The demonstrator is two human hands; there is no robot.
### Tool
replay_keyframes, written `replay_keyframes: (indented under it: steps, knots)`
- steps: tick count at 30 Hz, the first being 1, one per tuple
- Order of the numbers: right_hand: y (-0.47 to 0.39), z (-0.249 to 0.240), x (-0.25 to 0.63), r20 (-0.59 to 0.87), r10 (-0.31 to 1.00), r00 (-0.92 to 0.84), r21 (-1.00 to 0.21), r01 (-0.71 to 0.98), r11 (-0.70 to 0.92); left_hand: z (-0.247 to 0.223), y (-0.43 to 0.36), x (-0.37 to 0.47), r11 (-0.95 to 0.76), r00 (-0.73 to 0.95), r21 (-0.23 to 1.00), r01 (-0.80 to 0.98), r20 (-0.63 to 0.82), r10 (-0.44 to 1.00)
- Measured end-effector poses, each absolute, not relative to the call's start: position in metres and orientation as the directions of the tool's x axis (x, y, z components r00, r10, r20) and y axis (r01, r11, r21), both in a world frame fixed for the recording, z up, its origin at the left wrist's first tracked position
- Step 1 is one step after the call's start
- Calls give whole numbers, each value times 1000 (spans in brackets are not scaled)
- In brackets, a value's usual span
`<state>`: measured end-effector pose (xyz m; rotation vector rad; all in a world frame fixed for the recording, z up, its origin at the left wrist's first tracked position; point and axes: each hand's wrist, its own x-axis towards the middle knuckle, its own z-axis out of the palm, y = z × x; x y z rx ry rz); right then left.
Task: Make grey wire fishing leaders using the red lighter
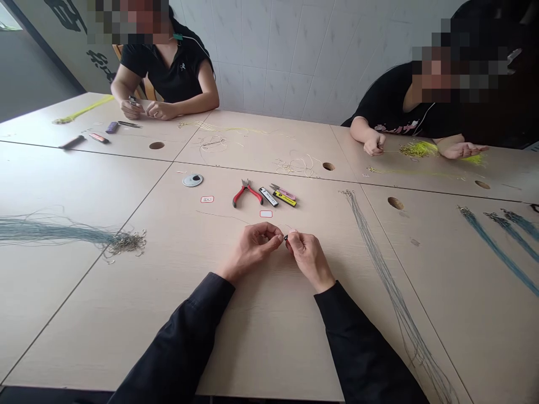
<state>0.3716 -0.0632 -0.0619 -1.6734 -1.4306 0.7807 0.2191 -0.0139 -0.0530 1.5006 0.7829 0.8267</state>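
Observation:
My left hand (260, 242) is closed in a pinch on a thin cord (219, 214), whose loose end trails left over the table. Close beside it, my right hand (309, 252) is closed around a small red thing with a dark tip (287, 238), mostly hidden by the fingers. The fingertips of both hands nearly meet at that tip. Beyond them lie red-handled pliers (247, 193), a black-and-white box (268, 196), a yellow-and-black box (285, 198) and pink thread snips (286, 191).
A bundle of blue-grey cords (63, 231) lies left, another bundle (379, 264) right, and blue bundles (497, 247) farther right. A round metal disc (192, 180) and small red-edged labels (207, 199) lie ahead. Two co-workers (168, 73) sit across the table, handling small items and yellow cords (421, 148).

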Motion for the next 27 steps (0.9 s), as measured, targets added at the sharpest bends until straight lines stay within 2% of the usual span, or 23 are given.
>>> replay_keyframes:
  steps: [6, 13, 20, 27]
  knots:
    - [-64, -65, 371, 52, 980, 191, -874, 483, -48, -54, -14, 219, -94, 527, 995, 22, 69, 847]
    - [-66, -65, 374, 50, 963, 266, -982, 190, -2, -58, -12, 218, -108, 498, 990, 85, 52, 865]
    - [-64, -67, 375, 145, 953, 267, -976, 196, 94, -61, -10, 220, -104, 482, 991, 79, 54, 875]
    - [-66, -64, 374, 132, 971, 201, -961, 266, 75, -60, -10, 221, -106, 489, 989, 100, 45, 871]
